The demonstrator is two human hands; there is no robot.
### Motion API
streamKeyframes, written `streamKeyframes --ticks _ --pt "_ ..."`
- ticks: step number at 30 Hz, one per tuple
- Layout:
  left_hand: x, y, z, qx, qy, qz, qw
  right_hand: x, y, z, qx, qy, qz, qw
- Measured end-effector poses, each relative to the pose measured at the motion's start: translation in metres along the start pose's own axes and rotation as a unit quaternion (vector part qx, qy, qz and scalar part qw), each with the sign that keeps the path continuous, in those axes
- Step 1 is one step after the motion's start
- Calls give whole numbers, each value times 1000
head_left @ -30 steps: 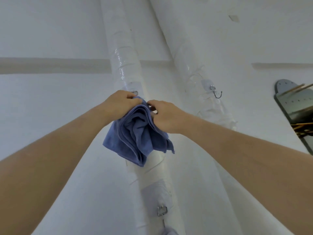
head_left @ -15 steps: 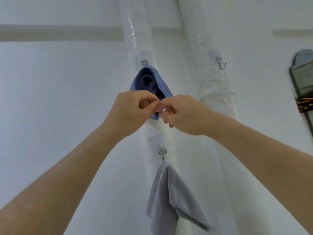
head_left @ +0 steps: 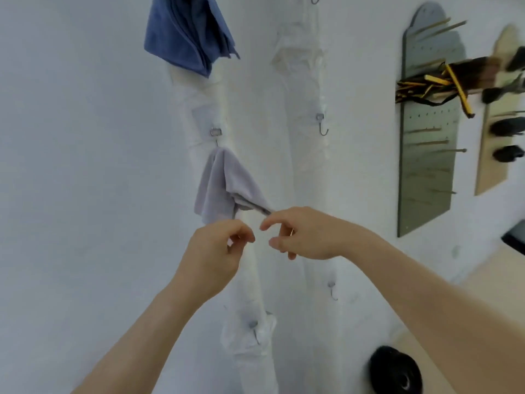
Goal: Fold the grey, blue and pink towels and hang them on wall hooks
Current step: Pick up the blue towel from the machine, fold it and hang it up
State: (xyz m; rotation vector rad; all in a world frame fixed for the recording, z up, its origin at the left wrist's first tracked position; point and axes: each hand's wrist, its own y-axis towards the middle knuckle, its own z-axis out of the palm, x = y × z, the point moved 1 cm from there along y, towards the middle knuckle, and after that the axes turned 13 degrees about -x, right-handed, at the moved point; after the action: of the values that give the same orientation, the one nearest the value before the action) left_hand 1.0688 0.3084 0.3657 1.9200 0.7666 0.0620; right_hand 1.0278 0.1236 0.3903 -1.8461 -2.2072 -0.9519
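The blue towel (head_left: 187,32) is now hanging on its own in the upper left of the frame. A second ago both hands were bunching it against its hook, which is now cut off by the top edge. Both hands are dropping away from it toward the middle of the frame, so the blue towel's step is looking done.

Below it, the grey towel (head_left: 224,189) is hanging from the middle hook (head_left: 216,132) of the same column, one corner trailing down to the right. That is leaving only the pink towel, which is not showing anywhere in this view.

The left hand (head_left: 216,251) is reaching up from the lower left. Its fingers are curling in, thumb and forefinger tips meeting, with nothing visible between them.

Just to its right, the right hand (head_left: 306,234) is coming in from the lower right with its fingers loosely bent and a gap between forefinger and thumb, holding nothing. The grey towel's trailing corner is ending right at its forefinger. Whether cloth and skin are touching is hard to say through the blur.

Further right, two bare hooks (head_left: 322,125) (head_left: 332,290) are waiting, either probably suiting the pink towel.
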Motion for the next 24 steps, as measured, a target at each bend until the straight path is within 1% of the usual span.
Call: streamKeyframes --ticks 3,4,6,9,11,13,15,17,20,24 --pt "-7 -67 14 59 -104 -120 986 -11 -53 41 -7 50 76 996" --pt "-9 -92 18 87 -125 -140 978 -15 -73 56 -12 66 102 993" --pt "-13 -140 27 137 -140 -148 969 -21 -113 84 -10 79 145 986" --pt "-28 -208 43 179 -144 -168 959 -35 -179 118 17 75 206 976" --pt "-46 -245 51 233 -167 -194 938 -44 -222 132 39 66 246 966" --pt "-71 -284 57 313 -187 -219 905 -52 -275 142 43 58 297 952" --pt "-88 -310 65 358 -190 -227 886 -59 -315 146 30 49 345 937" --pt "-114 -341 73 392 -187 -213 875 -65 -366 145 18 40 394 918" --pt "-157 -382 80 418 -199 -204 863 -72 -442 142 17 24 443 896" --pt "-228 -432 91 475 -217 -204 828 -87 -543 127 18 29 511 859"
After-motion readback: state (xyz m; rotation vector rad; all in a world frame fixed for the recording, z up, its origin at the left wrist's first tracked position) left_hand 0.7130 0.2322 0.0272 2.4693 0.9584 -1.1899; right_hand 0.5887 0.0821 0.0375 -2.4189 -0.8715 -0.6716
